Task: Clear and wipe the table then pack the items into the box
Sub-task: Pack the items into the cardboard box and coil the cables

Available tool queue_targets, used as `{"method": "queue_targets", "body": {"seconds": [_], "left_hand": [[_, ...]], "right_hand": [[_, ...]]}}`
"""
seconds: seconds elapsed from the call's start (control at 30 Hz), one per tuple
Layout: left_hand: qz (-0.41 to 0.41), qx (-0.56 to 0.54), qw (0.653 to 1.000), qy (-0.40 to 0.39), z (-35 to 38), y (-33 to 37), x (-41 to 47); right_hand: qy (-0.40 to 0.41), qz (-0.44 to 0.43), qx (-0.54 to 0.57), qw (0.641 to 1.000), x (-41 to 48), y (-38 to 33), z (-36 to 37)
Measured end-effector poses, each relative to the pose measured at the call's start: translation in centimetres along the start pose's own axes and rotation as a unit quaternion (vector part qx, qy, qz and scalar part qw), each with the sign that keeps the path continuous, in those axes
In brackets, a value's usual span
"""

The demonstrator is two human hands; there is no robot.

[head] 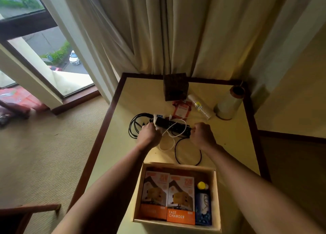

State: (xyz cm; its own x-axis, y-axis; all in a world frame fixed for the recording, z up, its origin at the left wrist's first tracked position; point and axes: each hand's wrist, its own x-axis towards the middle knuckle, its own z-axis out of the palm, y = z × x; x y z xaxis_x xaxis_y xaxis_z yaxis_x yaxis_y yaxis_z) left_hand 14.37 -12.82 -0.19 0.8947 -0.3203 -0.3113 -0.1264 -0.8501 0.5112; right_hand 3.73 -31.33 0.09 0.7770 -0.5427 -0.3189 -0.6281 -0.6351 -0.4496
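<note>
Your left hand [150,135] curls round power strip [173,126] left end, fingertips hidden. Your right hand [202,135] fisted at right end; whether holding anything, can't tell.

Dim, warm-toned indoor view. Daylight enters through the window [44,44] at upper left, and its pale sill [70,80] is washed out by glare. The curtains [158,30] at upper centre and the table [229,145] below look muted and yellowish. The inside of the box [217,198] at lower centre lies in shadow. Wide-angle distortion bends lines near the edges. Focus is soft overall, and the carpet [44,145] at left is smeared.
</note>
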Motion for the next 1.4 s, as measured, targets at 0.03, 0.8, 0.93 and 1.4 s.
{"method": "queue_targets", "body": {"seconds": [0.03, 0.8, 0.93, 1.4], "left_hand": [[-0.016, 0.001, 1.000, -0.009, 0.4, -0.2, 0.8], [-0.106, -0.117, 0.979, -0.131, -4.1, 0.3, 1.7], [-0.116, -0.186, 0.969, -0.116, -5.9, 0.5, -1.4], [-0.089, -0.270, 0.954, -0.099, -6.0, 0.7, -11.6]], "right_hand": [[-0.025, 0.003, -0.028, 0.999, 1.4, 0.3, 0.9], [0.116, -0.108, 0.019, 0.987, -2.2, -1.6, -5.5], [0.162, -0.104, 0.037, 0.981, -5.3, -2.1, -7.7], [0.249, -0.138, 0.100, 0.953, -9.9, -2.8, -10.2]]}}
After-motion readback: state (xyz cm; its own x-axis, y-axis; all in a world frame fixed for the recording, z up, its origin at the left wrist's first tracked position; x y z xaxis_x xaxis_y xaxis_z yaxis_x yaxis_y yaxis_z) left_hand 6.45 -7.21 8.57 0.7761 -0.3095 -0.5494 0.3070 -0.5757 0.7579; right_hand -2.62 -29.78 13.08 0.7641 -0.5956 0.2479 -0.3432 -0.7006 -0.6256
